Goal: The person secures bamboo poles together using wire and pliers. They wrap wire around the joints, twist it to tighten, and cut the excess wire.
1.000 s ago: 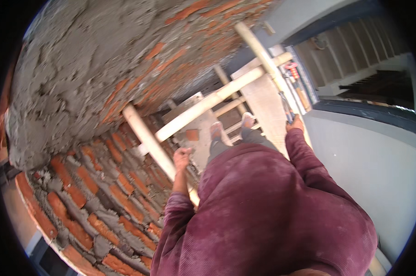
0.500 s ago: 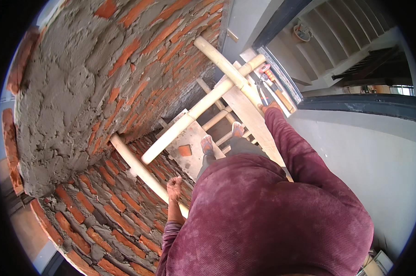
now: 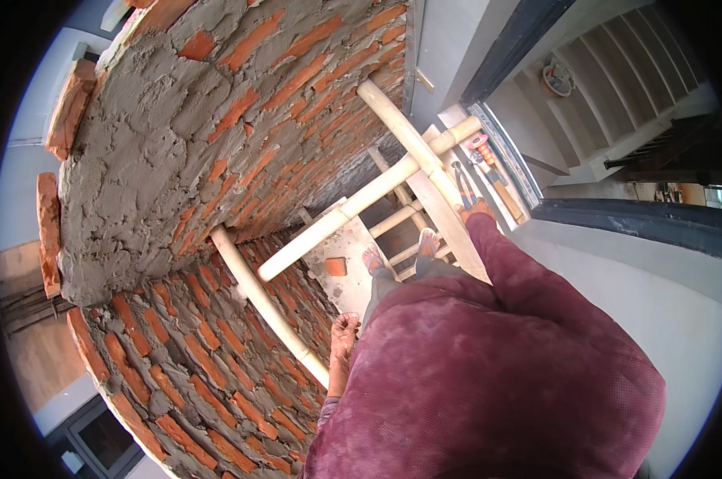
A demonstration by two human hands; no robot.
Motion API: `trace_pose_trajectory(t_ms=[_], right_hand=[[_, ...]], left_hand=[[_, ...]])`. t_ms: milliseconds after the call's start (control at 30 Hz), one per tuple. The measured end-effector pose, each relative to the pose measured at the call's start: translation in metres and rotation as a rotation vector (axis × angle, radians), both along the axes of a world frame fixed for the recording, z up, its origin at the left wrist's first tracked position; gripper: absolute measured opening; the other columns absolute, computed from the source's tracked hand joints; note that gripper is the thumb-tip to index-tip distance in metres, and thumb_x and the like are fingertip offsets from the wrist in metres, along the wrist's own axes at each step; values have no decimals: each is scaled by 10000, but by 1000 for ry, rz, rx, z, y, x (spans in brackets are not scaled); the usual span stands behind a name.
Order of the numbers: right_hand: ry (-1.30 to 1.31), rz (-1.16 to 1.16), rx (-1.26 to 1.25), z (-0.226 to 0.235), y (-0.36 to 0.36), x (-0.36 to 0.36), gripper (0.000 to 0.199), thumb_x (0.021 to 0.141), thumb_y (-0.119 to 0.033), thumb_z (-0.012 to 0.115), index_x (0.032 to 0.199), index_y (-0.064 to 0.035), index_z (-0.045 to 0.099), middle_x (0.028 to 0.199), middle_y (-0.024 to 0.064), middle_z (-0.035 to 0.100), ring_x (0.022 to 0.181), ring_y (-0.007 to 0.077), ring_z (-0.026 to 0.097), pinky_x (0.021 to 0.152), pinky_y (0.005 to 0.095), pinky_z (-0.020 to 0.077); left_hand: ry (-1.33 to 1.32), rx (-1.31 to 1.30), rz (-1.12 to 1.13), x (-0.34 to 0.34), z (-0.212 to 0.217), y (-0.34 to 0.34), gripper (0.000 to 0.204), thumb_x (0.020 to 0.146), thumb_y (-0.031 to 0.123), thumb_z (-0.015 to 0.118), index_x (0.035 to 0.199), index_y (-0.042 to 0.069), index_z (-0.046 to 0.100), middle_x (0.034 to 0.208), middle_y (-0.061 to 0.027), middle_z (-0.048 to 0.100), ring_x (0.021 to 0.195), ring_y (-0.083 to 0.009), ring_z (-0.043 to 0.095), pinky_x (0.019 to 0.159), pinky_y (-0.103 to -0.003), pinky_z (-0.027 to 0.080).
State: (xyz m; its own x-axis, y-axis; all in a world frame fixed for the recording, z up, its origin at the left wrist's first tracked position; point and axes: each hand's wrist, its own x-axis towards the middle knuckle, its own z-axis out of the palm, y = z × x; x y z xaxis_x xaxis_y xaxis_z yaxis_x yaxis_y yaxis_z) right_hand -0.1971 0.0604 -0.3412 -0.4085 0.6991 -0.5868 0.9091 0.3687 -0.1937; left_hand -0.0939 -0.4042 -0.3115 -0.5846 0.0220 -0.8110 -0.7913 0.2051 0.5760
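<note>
- Head view: the person stands on a scaffold of pale bamboo poles beside a red brick wall [image 3: 241,199], part of it coated with rough grey mortar [image 3: 130,160].
- The left hand [image 3: 344,329] hangs low next to the slanting bamboo pole [image 3: 265,307] that runs along the wall's lower courses. It lies just beside the pole; contact cannot be confirmed. The fingers appear loosely curled with nothing visible in them, though whether the hand is closed cannot be told at this angle.
- The right hand [image 3: 476,209] is stretched forward, resting on the light plank [image 3: 449,223] near the junction of the crossing poles. The fingers press downward; whether they grip anything is hidden.
- Pliers with dark handles [image 3: 461,180] lie on the ledge just beyond the right hand, close to its fingertips.
- A tool with a red-orange handle [image 3: 484,153] lies further along the same ledge, beside a wooden-handled tool [image 3: 506,195].
- A long crossing pole [image 3: 361,203] runs from the wall side up toward the ledge, meeting a second pole [image 3: 409,144].
- Both feet in sandals [image 3: 401,254] stand on the platform below the poles.
- A loose piece of brick [image 3: 336,267] rests on the spattered board [image 3: 353,295], left of the feet.
- The maroon sleeves and shirt [image 3: 489,367] fill the lower frame.
</note>
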Motion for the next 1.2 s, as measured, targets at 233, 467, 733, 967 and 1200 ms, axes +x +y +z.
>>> trace_pose_trajectory(t_ms=[233, 467, 733, 967, 1200], right_hand=[[100, 32, -14, -17, 7, 4, 700, 737, -447, 727, 1272, -55, 502, 1180, 225, 609, 1103, 350, 599, 944, 411, 467], [631, 87, -195, -36, -14, 95, 372, 868, -324, 651, 1073, -16, 613, 830, 106, 646, 769, 220, 613, 717, 340, 501], [-127, 416, -432, -141, 6, 179, 561, 750, -527, 687, 1050, -53, 681, 985, 171, 683, 952, 303, 653, 836, 404, 494], [-361, 584, -310, -68, -41, 134, 538, 749, -495, 687, 1072, -66, 680, 1001, 169, 682, 981, 299, 647, 855, 392, 493], [-508, 629, -270, -36, -86, 105, 518, 747, -463, 687, 1095, -79, 679, 1017, 167, 681, 1009, 296, 641, 873, 379, 493]], left_hand=[[93, 179, 196, 35, -39, -35, 267, 881, 305, 696, 879, 48, 628, 749, -22, 623, 646, -110, 540, 611, -285, 469], [86, -247, 196, 57, -103, -114, 255, 840, 273, 706, 737, 50, 636, 667, -29, 639, 609, -121, 555, 605, -286, 466], [112, -149, 439, -17, -118, -137, 180, 862, 206, 691, 776, 63, 623, 698, -31, 630, 598, -101, 560, 569, -253, 448], [590, -679, 179, -66, -68, -126, 190, 837, 167, 676, 772, 21, 572, 740, -116, 604, 714, -260, 581, 686, -368, 459], [663, -652, 139, -95, -34, -186, 307, 853, 260, 701, 736, 15, 557, 659, -81, 541, 623, -184, 465, 630, -344, 444]])
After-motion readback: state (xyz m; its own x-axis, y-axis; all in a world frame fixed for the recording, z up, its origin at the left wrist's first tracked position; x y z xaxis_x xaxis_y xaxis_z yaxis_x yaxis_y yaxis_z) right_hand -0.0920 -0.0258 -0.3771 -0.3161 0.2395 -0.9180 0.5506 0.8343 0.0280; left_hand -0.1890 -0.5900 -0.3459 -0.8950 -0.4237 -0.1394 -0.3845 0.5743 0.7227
